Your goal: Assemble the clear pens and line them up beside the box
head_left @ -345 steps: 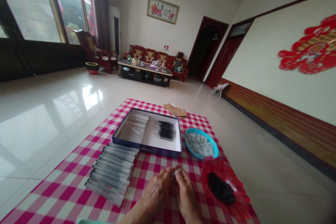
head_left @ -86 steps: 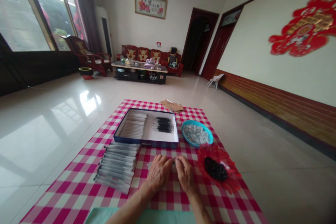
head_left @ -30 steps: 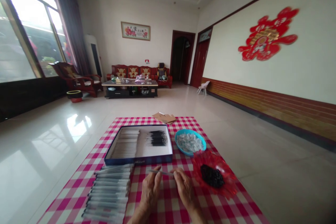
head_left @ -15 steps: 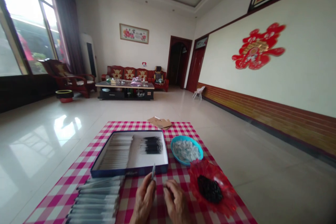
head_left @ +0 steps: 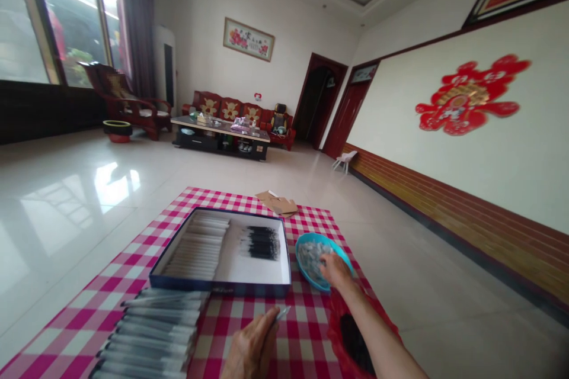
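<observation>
My left hand [head_left: 254, 340] is closed around a slim pen [head_left: 283, 312], whose clear, pointed end sticks out past the fingers over the checked cloth. Into the turquoise bowl [head_left: 348, 256] reaches my right hand [head_left: 336, 270], its fingertips pinched among small translucent pieces [head_left: 313, 256] that look like pen caps. Whether a piece is between those fingertips is hidden. Below the right forearm sits a red, petal-edged bowl [head_left: 340, 346] of small black parts [head_left: 355, 340], partly covered by the arm.
A shallow blue-edged box [head_left: 267, 288] holds rows of white tubes [head_left: 200, 249] and dark-ended sticks [head_left: 262, 243]. Many pens [head_left: 151, 331] are piled at the front left. Brown cardboard pieces [head_left: 278, 204] lie at the far edge of the checked tablecloth [head_left: 242, 310].
My right hand has moved from beside the left hand forward and right into the turquoise bowl. My left hand keeps the pen, now tipped rightward. The camera view has tilted.
</observation>
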The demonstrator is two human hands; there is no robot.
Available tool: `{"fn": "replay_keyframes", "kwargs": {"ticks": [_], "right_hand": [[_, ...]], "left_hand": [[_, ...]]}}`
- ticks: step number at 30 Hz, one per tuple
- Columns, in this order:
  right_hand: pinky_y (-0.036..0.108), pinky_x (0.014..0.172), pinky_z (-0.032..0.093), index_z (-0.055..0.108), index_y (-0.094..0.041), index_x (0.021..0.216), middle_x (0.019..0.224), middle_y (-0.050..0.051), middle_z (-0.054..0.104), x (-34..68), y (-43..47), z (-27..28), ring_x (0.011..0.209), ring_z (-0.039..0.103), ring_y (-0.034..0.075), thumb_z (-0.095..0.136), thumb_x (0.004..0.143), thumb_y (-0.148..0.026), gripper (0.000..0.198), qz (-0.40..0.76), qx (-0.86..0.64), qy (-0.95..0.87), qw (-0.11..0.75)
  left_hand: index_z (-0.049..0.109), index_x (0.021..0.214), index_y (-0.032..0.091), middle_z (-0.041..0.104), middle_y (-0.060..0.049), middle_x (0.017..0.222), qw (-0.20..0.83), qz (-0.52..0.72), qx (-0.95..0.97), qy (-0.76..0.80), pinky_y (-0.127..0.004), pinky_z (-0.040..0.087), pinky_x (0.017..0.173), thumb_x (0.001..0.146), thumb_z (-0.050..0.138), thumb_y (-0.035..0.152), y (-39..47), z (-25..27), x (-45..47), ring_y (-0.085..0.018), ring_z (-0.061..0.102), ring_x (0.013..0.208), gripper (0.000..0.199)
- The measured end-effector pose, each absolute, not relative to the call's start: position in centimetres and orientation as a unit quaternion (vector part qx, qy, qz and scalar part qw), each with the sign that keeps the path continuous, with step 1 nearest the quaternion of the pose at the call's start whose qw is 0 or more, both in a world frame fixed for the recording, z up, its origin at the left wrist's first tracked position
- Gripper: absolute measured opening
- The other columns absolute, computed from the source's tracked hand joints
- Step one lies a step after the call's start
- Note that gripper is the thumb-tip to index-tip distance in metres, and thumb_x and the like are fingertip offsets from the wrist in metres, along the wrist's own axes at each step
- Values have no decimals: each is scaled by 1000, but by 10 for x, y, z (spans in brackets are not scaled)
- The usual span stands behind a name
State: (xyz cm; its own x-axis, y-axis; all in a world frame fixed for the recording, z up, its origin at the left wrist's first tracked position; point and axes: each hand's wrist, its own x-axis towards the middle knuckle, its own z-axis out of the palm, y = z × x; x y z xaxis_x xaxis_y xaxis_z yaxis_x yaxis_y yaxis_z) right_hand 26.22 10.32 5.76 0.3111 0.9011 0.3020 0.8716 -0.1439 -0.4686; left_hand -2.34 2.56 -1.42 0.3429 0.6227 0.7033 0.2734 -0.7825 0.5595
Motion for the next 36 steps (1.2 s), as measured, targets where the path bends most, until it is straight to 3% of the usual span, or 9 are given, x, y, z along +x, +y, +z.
{"fn": "replay_keyframes", "kwargs": {"ticks": [7, 12, 15, 19, 24, 31, 36], "right_hand": [[33, 73, 46, 64, -19, 64, 69, 4, 67, 251, 99, 76, 74, 63, 22, 64, 66, -20, 2, 95, -732, -561, 375], [27, 61, 49, 61, -19, 106, 80, 3, 70, 193, 58, 80, 74, 65, 19, 51, 82, -46, 38, 212, -680, -526, 466], [24, 60, 47, 64, -21, 102, 81, 1, 69, 147, 25, 66, 72, 62, 16, 70, 72, -43, 37, 409, -546, -377, 626], [24, 62, 49, 68, -22, 90, 83, 1, 70, 110, 0, 42, 73, 62, 15, 81, 61, -36, 34, 499, -456, -206, 708], [24, 62, 49, 69, -23, 87, 84, 0, 70, 103, -7, 24, 75, 62, 15, 82, 60, -37, 33, 514, -430, -167, 724], [29, 72, 50, 69, -23, 95, 94, 3, 71, 110, -15, 22, 85, 64, 20, 74, 69, -45, 35, 438, -528, -299, 663], [36, 83, 50, 67, -23, 103, 106, 7, 71, 110, -14, 11, 100, 64, 26, 73, 70, -44, 39, 498, -470, -283, 671]], "left_hand": [[50, 123, 20, 67, -4, 81, 191, 498, 794, 292, -17, 53, 60, 95, 39, 18, 24, -10, -21, -12, 66, 67, 30], [51, 123, 21, 69, -6, 88, 203, 504, 784, 300, -18, 53, 65, 95, 39, 19, 20, -9, -21, -13, 68, 74, 30], [50, 126, 21, 70, -7, 98, 214, 505, 780, 302, -19, 54, 72, 95, 39, 19, 18, -9, -21, -14, 68, 83, 33], [50, 128, 22, 70, -6, 98, 219, 495, 783, 307, -20, 55, 71, 95, 39, 20, 16, -10, -23, -14, 69, 80, 35], [49, 130, 25, 70, -5, 95, 236, 462, 792, 322, -19, 53, 67, 95, 38, 21, 13, -11, -26, -14, 68, 77, 37], [55, 123, 24, 70, -6, 89, 256, 413, 805, 341, -20, 52, 64, 95, 37, 23, 11, -1, -27, -15, 67, 71, 34], [61, 115, 22, 70, -3, 74, 305, 405, 798, 326, -17, 46, 55, 95, 40, 24, 12, 6, -29, -12, 64, 59, 30]]}}
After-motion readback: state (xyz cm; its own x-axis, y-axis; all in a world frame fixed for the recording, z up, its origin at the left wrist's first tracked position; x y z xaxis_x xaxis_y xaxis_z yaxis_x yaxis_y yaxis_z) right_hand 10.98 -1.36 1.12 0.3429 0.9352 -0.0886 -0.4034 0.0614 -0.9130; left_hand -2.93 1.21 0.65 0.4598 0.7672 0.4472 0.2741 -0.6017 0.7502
